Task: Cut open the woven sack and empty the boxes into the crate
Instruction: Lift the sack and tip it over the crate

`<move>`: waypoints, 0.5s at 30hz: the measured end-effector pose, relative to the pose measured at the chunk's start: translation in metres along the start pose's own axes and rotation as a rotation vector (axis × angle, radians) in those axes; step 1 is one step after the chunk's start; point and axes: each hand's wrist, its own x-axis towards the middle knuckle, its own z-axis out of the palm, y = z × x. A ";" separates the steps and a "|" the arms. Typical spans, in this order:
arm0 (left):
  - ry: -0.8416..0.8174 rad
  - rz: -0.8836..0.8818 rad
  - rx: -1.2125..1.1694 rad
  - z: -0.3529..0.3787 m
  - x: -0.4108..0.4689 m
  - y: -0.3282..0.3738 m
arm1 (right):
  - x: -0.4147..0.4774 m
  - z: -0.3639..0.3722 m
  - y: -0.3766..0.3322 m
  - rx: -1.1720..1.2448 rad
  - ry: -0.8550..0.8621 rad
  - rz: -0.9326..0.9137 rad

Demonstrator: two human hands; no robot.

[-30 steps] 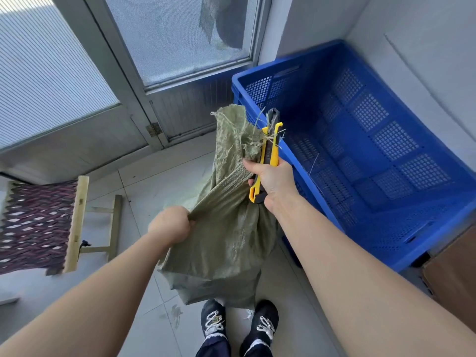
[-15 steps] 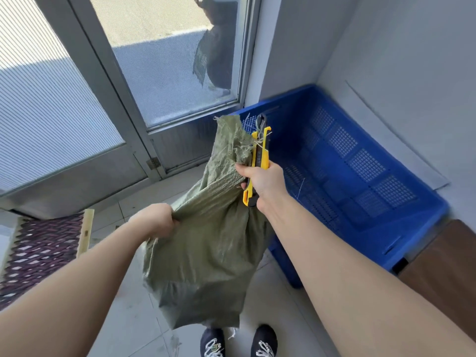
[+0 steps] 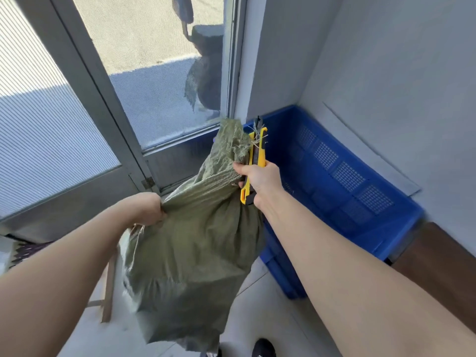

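Green woven sack (image 3: 195, 253) hangs in the air between both hands, its bulging lower end dangling above the tiled floor (image 3: 260, 315), near the toes of two dark shoes (image 3: 262, 347) at the bottom edge. The left hand (image 3: 148, 208) is clenched on a bunch of the sack's fabric at its left side, with the cloth pulled taut from that fist toward the right. The right hand (image 3: 260, 180) is higher and farther, gripping the gathered neck of the sack together with a yellow utility knife (image 3: 255, 163); the knife stands nearly upright against the neck, its tip above the fist, with loose frayed strands around it. The sack's ragged top flops over just left of the knife.

To the right and behind the right hand sits the blue plastic crate (image 3: 347, 181) on the floor, tucked into the corner of the grey walls (image 3: 386, 73); the sack's neck is held just at the crate's near left edge, with most of the sack hanging to the left of it. A glass door (image 3: 154, 86) fills the far left. A wooden frame (image 3: 108, 287) shows low at the left, partly hidden by the sack and left forearm.
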 end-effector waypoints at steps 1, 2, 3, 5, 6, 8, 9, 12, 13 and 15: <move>0.005 -0.006 0.013 -0.005 -0.003 0.002 | 0.000 -0.002 -0.002 0.002 0.004 -0.003; 0.013 -0.010 0.026 -0.011 -0.007 0.003 | -0.001 -0.002 -0.005 0.007 0.008 0.000; 0.015 -0.014 0.042 -0.017 -0.011 0.004 | -0.002 -0.003 -0.007 0.013 0.009 0.004; -0.009 -0.021 0.047 -0.030 -0.018 0.002 | -0.004 -0.002 -0.014 0.028 0.005 0.009; -0.031 -0.027 0.032 -0.036 -0.019 -0.001 | -0.005 -0.001 -0.018 0.034 -0.001 0.009; -0.053 -0.035 0.004 -0.048 -0.023 -0.007 | -0.008 0.002 -0.028 0.044 -0.016 0.005; -0.051 -0.039 -0.002 -0.054 -0.026 -0.008 | -0.009 0.003 -0.034 0.049 -0.020 0.000; -0.022 -0.031 -0.007 -0.071 -0.036 -0.004 | -0.012 0.002 -0.052 0.054 -0.005 -0.024; -0.007 -0.019 -0.001 -0.077 -0.039 -0.001 | -0.013 0.000 -0.057 0.055 0.003 -0.032; 0.018 0.001 0.012 -0.085 -0.043 0.006 | -0.015 -0.007 -0.068 0.063 0.018 -0.057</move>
